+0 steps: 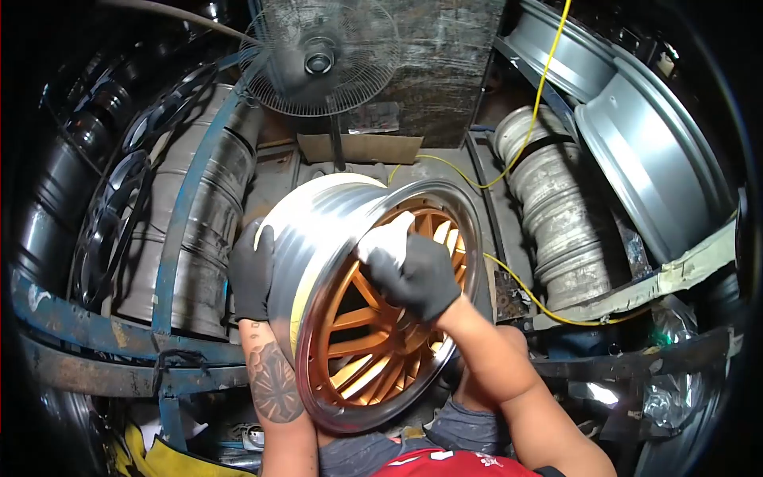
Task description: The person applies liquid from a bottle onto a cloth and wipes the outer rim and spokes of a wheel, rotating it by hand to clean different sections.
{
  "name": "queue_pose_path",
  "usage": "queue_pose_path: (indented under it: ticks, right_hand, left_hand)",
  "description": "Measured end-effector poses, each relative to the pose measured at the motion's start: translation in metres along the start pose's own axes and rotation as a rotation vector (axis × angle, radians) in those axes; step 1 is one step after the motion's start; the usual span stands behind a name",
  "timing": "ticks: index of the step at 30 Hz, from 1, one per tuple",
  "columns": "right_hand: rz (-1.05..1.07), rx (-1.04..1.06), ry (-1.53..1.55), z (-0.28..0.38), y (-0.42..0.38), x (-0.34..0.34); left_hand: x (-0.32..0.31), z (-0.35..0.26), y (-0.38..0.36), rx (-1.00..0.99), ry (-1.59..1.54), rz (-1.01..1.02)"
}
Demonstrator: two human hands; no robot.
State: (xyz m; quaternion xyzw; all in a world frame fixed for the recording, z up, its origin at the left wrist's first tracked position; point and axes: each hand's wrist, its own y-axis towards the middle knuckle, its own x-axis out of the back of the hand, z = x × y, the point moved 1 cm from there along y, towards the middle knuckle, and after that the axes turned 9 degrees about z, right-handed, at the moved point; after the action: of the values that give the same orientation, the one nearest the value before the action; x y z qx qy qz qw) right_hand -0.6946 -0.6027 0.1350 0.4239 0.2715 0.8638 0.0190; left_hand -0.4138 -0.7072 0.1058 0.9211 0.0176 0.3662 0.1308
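A car wheel [334, 312] with copper-coloured spokes and a polished silver lip and barrel stands tilted between my knees, its face turned to the right. My left hand [253, 274], in a dark glove, grips the wheel's rear edge at the left; some of its fingers are hidden. In my right hand [420, 278], also gloved, is a bunched white cloth [389, 236]. The closed fingers press this cloth against the upper part of the wheel, by the lip and the spokes' outer ends.
Ahead stands a wire-caged fan [319, 62]. Blue metal racks [176, 215] on the left and a row of dusty rims [556, 207] on the right flank me. Larger silver rims [648, 151] rest at upper right. A yellow cable [520, 282] runs along the floor behind the wheel.
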Motion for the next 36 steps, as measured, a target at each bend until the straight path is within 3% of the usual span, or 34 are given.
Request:
queue_pose_path:
  ticks: [2, 4, 6, 7, 8, 10, 12, 14, 15, 16, 18, 21, 24, 25, 28, 30, 31, 32, 36]
  right_hand:
    - [0.051, -0.311, 0.212, -0.029, 0.010, 0.015]
    - [-0.047, -0.368, 0.205, -0.032, 0.018, 0.020]
    - [0.027, -0.447, -0.229, 0.013, 0.015, 0.023]
    - [-0.149, -0.097, -0.011, 0.002, 0.007, 0.005]
    - [0.002, -0.058, 0.082, 0.008, 0.005, 0.012]
    - [0.074, -0.377, 0.234, -0.039, 0.003, -0.002]
    - [-0.014, -0.485, 0.272, -0.035, 0.016, 0.023]
    - [0.020, -0.516, -0.154, -0.003, 0.013, 0.022]
    - [-0.134, -0.347, -0.119, 0.003, 0.010, 0.009]
    - [-0.153, -0.175, 0.097, 0.006, 0.005, 0.006]
    - [-0.052, -0.179, 0.018, -0.016, -0.001, -0.002]
    - [-0.028, -0.537, 0.260, -0.032, 0.018, 0.023]
    - [-0.025, -0.458, 0.007, -0.004, 0.012, 0.004]
    - [-0.148, -0.265, 0.113, 0.010, 0.007, -0.003]
    - [-0.136, -0.034, 0.143, 0.020, 0.001, -0.002]
    - [0.043, -0.397, 0.295, -0.011, 0.004, -0.002]
    - [-0.084, -0.410, 0.081, -0.023, 0.010, 0.001]
    - [-0.174, -0.389, 0.229, -0.023, 0.021, 0.009]
    - [-0.069, -0.330, 0.049, -0.013, 0.006, -0.007]
  left_hand:
    - [0.008, -0.006, -0.006, 0.042, -0.008, 0.039]
    - [0.010, -0.014, -0.008, 0.098, -0.012, 0.041]
    - [0.009, -0.007, -0.004, 0.068, -0.030, 0.018]
    - [0.007, -0.002, -0.007, 0.058, -0.032, 0.024]
    - [0.004, 0.003, -0.009, 0.048, -0.024, 0.015]
    - [0.002, 0.007, -0.004, 0.008, -0.005, -0.011]
    - [0.006, 0.003, -0.005, 0.030, 0.000, 0.027]
    - [0.006, 0.000, -0.004, 0.048, 0.021, 0.020]
    - [0.005, 0.001, -0.004, 0.045, 0.001, 0.019]
    - [0.005, 0.004, -0.004, 0.045, -0.014, 0.025]
    - [0.004, 0.001, -0.005, 0.047, -0.033, 0.034]
    - [0.006, 0.000, -0.004, 0.049, -0.047, 0.026]
    - [0.008, -0.001, -0.005, 0.090, 0.028, 0.018]
    - [0.006, 0.001, -0.003, 0.074, 0.012, 0.007]
    - [0.003, 0.005, -0.002, 0.046, -0.029, 0.008]
    - [0.008, -0.004, -0.005, 0.064, -0.050, 0.026]
    - [0.006, 0.004, -0.004, 0.060, 0.008, 0.009]
    - [0.006, 0.008, -0.004, 0.061, 0.013, 0.004]
    - [0.006, -0.002, -0.002, 0.065, 0.008, 0.013]
